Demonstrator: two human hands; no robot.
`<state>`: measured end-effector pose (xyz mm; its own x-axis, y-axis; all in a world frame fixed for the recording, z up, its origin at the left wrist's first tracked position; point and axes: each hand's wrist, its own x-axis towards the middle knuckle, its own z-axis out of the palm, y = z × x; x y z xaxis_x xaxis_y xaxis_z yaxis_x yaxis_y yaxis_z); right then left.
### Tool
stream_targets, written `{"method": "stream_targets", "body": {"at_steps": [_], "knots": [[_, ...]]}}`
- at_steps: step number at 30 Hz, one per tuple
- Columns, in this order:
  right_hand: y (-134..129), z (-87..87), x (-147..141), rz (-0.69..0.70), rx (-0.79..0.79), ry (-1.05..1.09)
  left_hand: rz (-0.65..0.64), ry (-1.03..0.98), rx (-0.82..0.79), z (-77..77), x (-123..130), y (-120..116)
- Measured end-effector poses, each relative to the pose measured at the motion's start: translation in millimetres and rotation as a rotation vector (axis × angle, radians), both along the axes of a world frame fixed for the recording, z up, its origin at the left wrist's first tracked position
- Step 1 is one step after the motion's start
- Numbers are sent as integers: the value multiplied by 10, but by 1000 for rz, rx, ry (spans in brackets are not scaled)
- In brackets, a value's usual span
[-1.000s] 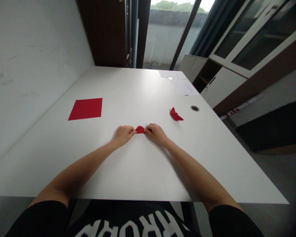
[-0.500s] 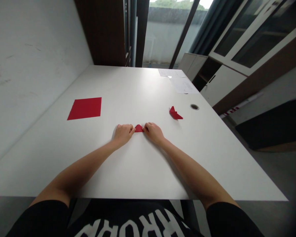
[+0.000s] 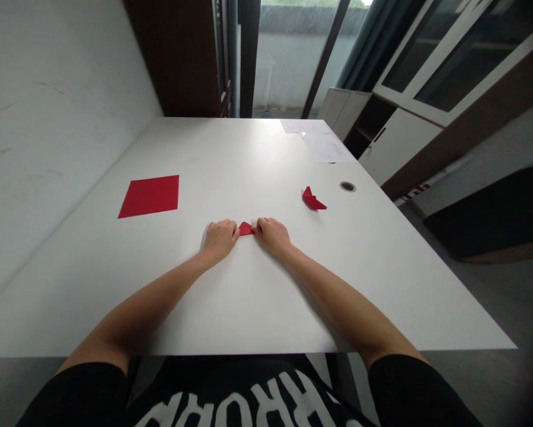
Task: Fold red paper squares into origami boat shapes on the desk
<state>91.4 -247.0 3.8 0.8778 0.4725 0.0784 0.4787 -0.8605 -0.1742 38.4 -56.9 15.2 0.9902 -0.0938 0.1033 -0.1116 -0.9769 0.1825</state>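
Observation:
A small folded piece of red paper point(image 3: 246, 229) lies on the white table point(image 3: 115, 284) between my hands, mostly hidden by my fingers. My left hand point(image 3: 220, 240) pinches its left end, and my right hand point(image 3: 272, 236) pinches its right end. To the right, a folded red paper shape point(image 3: 313, 200) with a pointed top sits on its own, out of reach of my fingers. A flat square sheet of red paper point(image 3: 149, 196) lies farther left.
Loose white papers point(image 3: 318, 140) lie at the far edge of the table, near a round cable grommet point(image 3: 347, 186). A white wall point(image 3: 48, 118) runs along the left side. White cabinets point(image 3: 397, 145) stand beyond the right edge.
My hands have drawn closer together, and less of the small red paper shows between them. The whole view has shifted slightly with my head.

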Motion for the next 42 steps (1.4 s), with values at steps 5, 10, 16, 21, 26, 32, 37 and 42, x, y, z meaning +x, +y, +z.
{"method": "stream_targets", "body": {"at_steps": [5,10,16,21,26,32,37,42], "knots": [[-11,-5,-28,-12,62,-16,22,42,1,12,41,43],[-72,-25,-15,6,142,11,50,77,38,38,69,76],[-61,-15,-29,20,164,18,72,81,132,62,53,61],[-44,-8,-50,52,173,20,77,68,151,30,48,58],[-7,-28,-43,27,137,8,93,37,112,-3,63,74],[26,-27,-49,18,108,-11,116,38,57,-20,124,119],[41,-20,-61,12,99,-9,86,4,20,-25,141,142],[48,-22,-78,1,112,-24,73,-7,-24,-32,92,136]]}}
